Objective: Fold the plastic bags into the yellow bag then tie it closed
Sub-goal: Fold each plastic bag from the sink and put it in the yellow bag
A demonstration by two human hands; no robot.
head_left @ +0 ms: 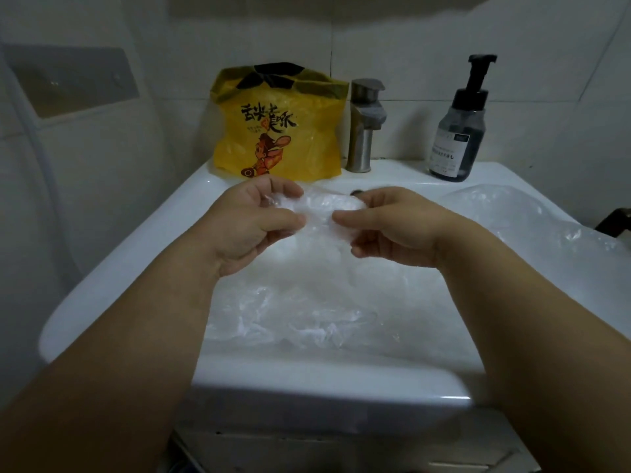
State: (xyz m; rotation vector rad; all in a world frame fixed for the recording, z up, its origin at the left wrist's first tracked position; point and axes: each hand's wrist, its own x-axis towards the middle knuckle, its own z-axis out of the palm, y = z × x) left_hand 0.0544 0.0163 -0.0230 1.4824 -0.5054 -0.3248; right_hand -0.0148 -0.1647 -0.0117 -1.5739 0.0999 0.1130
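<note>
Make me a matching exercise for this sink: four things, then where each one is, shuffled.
1. yellow bag
2. pump bottle
3. small clear bag
4. loose clear plastic

A. lying in the sink basin
B. on the back right corner
C. held between left hand and right hand
D. standing left of the faucet

Pairs: 1-D, 2-B, 3-C, 4-A

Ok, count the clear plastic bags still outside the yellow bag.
3 in view: one bag pinched between left hand and right hand, a crumpled bag in the sink, a third bag on its right rim. The crumpled heap may hide more.
</note>
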